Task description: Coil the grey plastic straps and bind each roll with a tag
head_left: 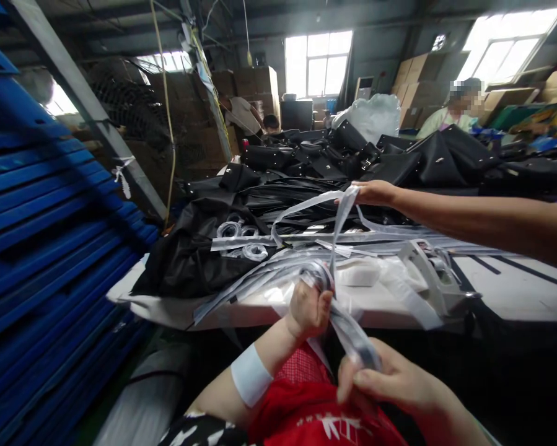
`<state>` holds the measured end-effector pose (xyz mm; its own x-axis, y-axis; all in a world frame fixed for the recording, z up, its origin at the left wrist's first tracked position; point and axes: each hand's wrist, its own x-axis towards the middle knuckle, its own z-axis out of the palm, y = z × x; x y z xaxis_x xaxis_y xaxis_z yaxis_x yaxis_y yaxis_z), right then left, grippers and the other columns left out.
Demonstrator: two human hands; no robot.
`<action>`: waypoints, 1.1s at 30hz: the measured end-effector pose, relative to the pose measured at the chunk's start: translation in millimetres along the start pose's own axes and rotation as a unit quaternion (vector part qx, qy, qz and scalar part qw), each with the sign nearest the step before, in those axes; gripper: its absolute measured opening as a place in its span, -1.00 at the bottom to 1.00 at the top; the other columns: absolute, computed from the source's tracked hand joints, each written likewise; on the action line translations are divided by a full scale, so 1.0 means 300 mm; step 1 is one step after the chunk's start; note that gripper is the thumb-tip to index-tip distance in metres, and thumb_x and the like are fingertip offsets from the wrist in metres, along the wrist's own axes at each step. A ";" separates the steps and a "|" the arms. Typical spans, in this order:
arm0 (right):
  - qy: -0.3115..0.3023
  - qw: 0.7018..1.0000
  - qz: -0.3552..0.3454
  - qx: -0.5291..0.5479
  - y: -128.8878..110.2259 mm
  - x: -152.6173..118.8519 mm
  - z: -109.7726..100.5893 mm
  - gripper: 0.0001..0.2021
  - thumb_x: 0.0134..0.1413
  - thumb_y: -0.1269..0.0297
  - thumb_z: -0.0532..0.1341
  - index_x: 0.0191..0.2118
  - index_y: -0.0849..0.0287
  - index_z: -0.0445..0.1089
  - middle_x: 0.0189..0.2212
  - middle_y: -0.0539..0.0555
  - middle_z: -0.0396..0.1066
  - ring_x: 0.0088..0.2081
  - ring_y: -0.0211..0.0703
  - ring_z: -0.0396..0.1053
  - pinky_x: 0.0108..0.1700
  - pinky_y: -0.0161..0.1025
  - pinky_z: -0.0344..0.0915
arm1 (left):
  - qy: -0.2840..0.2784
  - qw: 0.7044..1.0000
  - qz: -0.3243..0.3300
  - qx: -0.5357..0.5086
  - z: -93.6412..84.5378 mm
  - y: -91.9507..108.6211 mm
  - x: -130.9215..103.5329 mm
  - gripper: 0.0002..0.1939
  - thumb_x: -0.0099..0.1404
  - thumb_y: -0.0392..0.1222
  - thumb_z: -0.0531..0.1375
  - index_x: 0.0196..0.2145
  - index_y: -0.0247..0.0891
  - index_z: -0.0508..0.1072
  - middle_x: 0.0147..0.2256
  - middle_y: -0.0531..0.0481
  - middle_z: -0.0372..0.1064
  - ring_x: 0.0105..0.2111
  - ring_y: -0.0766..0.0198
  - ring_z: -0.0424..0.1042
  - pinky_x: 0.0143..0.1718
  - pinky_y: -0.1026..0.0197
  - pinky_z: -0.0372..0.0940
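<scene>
The left hand point(310, 308) is closed in a fist around a bundle of clear plastic strips point(352, 334), just in front of the near edge of the counter point(176, 310). The right hand point(390, 378) pinches the same bundle lower down, thumb against curled fingers, above the red apron point(282, 409). Between the two hands the strips run side by side, and from the left hand they fan out over the counter to the left, among more strips lying there.

A co-worker's hand point(373, 192) reaches in from the right and holds up a looped strip point(342, 214) above the counter. Small coils of strip point(254, 251) sit on black material point(185, 254) at the left, and a tape dispenser point(429, 272) stands at the right.

The strips look light, thin and bendy, and probably slick, so single ones could slide out of a loose bunch or tangle with their neighbours. They seem unlikely to break, though a tight fold might crease them. The surest hold is round the whole bundle, where the strips lie together, with the other hand farther along to keep them level.
</scene>
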<state>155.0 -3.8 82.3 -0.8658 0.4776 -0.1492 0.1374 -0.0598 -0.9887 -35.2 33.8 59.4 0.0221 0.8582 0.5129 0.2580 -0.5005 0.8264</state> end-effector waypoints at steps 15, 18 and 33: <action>0.315 0.903 -0.025 -0.293 0.135 0.012 -0.088 -0.47 0.10 0.28 0.14 0.21 0.18 0.14 0.09 0.26 0.35 0.10 0.10 0.33 0.16 0.05 0.22 | -0.330 0.777 -0.384 -0.374 0.028 0.040 -0.023 -0.27 0.24 0.44 -0.04 -0.50 -0.35 0.45 -0.87 0.20 -0.11 -0.82 0.36 0.10 -0.77 0.34 -0.11; 0.327 0.907 0.012 -0.265 0.174 0.045 -0.078 -0.61 0.17 0.19 0.10 0.10 0.18 0.27 -0.05 0.23 0.45 -0.04 0.11 0.42 0.04 0.04 0.30 | -0.335 0.741 -0.385 -0.435 0.014 0.061 -0.022 -0.34 0.27 0.34 0.06 -0.43 -0.41 0.48 -0.84 0.21 -0.10 -0.78 0.35 0.19 -0.74 0.37 -0.05; 0.258 0.954 0.005 -0.153 -0.013 -0.094 -0.154 -0.68 0.07 0.03 0.28 -0.39 0.25 0.47 -0.59 0.02 0.40 -0.53 -0.20 0.33 -0.49 -0.29 0.26 | -0.198 0.977 -0.007 0.075 -0.026 -0.049 -0.026 -0.53 0.23 0.15 0.15 -0.66 -0.18 0.19 -0.63 0.09 0.00 -0.60 0.30 0.01 -0.46 0.22 -0.04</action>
<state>201.2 23.3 91.0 -0.5218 0.8514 -0.0530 0.3459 0.1543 -0.9255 -46.7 33.5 45.0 0.3815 0.8565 0.3475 0.3988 -0.4917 0.7741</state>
